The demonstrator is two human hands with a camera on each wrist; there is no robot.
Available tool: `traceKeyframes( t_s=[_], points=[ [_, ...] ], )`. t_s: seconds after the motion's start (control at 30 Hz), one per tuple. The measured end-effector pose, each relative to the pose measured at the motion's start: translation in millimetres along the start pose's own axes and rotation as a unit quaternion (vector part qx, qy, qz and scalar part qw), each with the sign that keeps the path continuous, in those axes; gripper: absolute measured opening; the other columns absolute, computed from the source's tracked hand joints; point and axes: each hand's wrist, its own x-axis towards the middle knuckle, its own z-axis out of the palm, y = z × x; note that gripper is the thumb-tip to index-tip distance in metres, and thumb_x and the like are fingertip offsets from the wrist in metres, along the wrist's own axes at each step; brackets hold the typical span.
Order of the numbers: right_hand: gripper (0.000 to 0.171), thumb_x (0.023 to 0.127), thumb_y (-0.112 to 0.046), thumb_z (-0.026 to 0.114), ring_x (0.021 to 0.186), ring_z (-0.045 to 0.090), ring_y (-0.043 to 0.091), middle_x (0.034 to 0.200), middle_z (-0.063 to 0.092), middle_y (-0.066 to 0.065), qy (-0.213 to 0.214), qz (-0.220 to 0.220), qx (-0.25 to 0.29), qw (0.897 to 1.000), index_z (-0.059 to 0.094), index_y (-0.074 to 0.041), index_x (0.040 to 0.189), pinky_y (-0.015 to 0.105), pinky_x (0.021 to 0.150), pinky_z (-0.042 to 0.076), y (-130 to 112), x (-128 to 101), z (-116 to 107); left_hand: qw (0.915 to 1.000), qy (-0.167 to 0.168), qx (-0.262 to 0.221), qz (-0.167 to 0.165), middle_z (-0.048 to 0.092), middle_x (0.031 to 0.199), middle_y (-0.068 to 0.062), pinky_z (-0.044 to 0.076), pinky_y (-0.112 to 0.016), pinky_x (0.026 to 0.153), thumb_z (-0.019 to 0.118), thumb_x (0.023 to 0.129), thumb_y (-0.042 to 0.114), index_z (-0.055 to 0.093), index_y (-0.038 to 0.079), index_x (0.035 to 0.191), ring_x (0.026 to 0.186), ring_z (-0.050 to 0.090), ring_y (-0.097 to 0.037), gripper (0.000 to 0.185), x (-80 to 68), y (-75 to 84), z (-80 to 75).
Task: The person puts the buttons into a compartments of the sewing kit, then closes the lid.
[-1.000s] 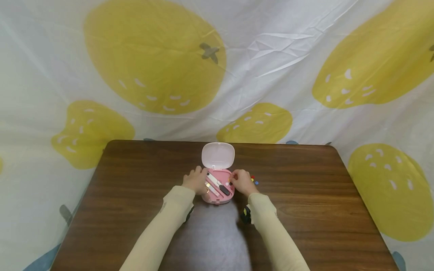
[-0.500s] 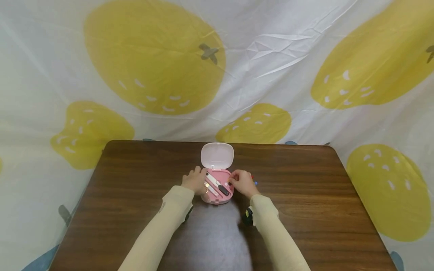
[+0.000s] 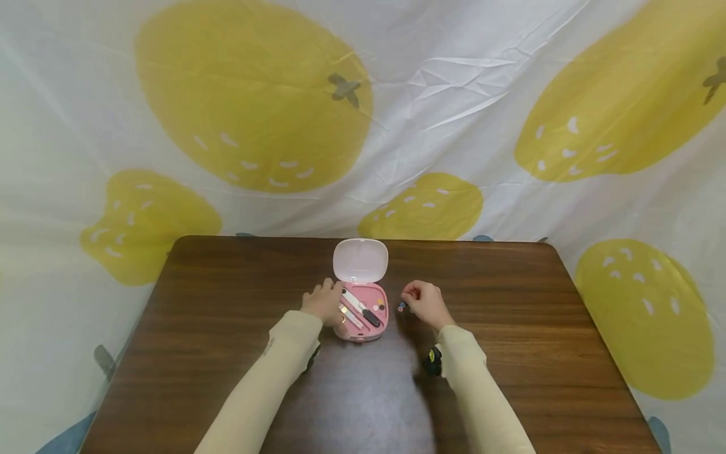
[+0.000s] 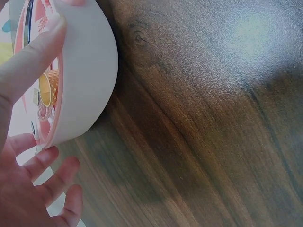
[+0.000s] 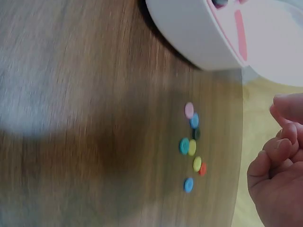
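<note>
A pink-and-white sewing case stands with its pale lid raised. My left hand holds its left side, the thumb over the rim and other fingers at the outer edge. Inside lie a long white tool with a black end, a gold thimble and a few small buttons. To the right of the case my right hand hovers over loose coloured buttons, fingers loosely bent. No object shows between its fingertips.
The case and buttons rest on a brown wooden table. Behind it hangs a white cloth printed with yellow fruit. A dark wrist device sits under my right sleeve.
My right hand has left the inside of the case and moved right, to above the loose buttons. Buttons in the case's right compartment are now uncovered. The left hand has stayed on the case.
</note>
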Motion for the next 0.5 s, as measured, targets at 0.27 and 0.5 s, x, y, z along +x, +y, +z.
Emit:
traceKeyframes(
  t_s=[0.27,0.5],
  points=[
    [0.004,0.079,-0.004,0.065,0.056,0.042,0.011,0.060,0.051,0.002,0.018,-0.001,-0.017,1.000,0.063,-0.001,0.078,0.023,0.052,0.036,13,-5,-11,1.0000,-0.001,0.000,-0.002,0.039,0.124,-0.011,0.034,-0.050,0.090,0.089,0.047,0.036,0.035,0.012,0.137,0.111,0.041,-0.029,0.108,-1.1,0.7,-1.0],
    [0.004,0.078,-0.003,0.065,0.056,0.043,0.012,0.060,0.050,0.002,0.023,0.004,-0.024,0.999,0.063,0.000,0.077,0.024,0.053,0.036,20,-9,-13,1.0000,-0.002,-0.001,-0.001,0.040,0.124,-0.012,0.034,-0.050,0.091,0.089,0.047,0.036,0.034,0.012,0.137,0.111,0.040,-0.029,0.109,-1.4,0.6,-1.6]
  ],
)
